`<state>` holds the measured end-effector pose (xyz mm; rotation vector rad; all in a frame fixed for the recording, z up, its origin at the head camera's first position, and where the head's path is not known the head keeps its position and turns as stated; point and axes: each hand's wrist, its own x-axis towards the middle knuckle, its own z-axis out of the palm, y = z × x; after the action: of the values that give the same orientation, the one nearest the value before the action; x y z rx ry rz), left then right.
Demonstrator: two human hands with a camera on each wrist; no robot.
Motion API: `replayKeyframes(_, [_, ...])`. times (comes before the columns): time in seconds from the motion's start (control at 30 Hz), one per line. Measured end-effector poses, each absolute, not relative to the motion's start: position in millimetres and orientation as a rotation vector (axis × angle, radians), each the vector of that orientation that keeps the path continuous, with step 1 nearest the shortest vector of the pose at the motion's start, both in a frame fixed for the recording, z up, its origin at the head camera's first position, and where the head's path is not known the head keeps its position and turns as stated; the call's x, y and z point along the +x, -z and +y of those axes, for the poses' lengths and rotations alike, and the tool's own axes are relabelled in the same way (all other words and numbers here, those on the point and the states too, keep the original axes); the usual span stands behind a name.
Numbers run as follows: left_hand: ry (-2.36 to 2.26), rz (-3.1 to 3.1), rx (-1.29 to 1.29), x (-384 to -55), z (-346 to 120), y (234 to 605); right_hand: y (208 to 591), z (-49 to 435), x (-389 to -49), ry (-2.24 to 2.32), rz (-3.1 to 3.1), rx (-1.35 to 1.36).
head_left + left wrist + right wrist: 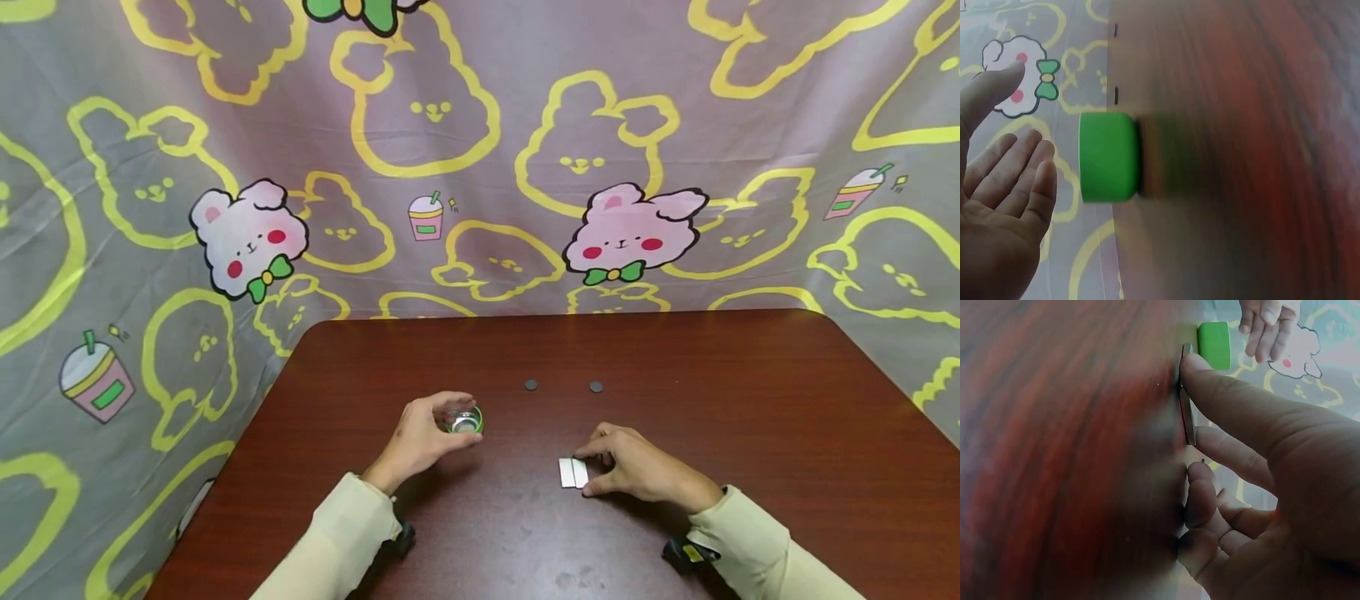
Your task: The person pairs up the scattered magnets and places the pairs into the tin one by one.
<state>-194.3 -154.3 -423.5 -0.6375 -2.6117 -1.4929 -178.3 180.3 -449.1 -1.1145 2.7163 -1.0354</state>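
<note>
A small green round container [1109, 157] stands upright on the table, with something shiny and silvery inside in the head view. My left hand [422, 437] hovers above and beside it, fingers loosely extended; both wrist views show a gap between hand and container. To the right, two flat white rectangular pieces lie side by side. Thumb and index finger of my right hand [637, 467] pinch the right white piece [581, 473] by opposite edges. The left white piece [566, 472] lies against it or very close. In the right wrist view the pieces appear edge-on.
Farther back on the brown table [750, 400] lie two dark round discs, a left disc [531, 385] and a right disc [596, 387]. A patterned cloth [495, 192] hangs behind the table and along its sides.
</note>
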Motion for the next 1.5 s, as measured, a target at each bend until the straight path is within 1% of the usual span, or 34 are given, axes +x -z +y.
replayKeyframes(0.53, [1.468,-2.665,-0.478,-199,-172,432,444,175,-179,0.998,2.704,-1.036])
replayKeyframes(0.97, [1.565,-2.724,-0.469,-203,-171,441,441,170,-179,0.922,2.659,-0.95])
replayKeyframes(1.27, [1.601,-2.709,-0.475,-206,-170,448,437,169,-181,1.206,2.392,-0.791])
replayKeyframes(1.5, [1.59,-2.703,-0.435,-207,-167,449,436,169,-184,1.438,2.199,-0.554])
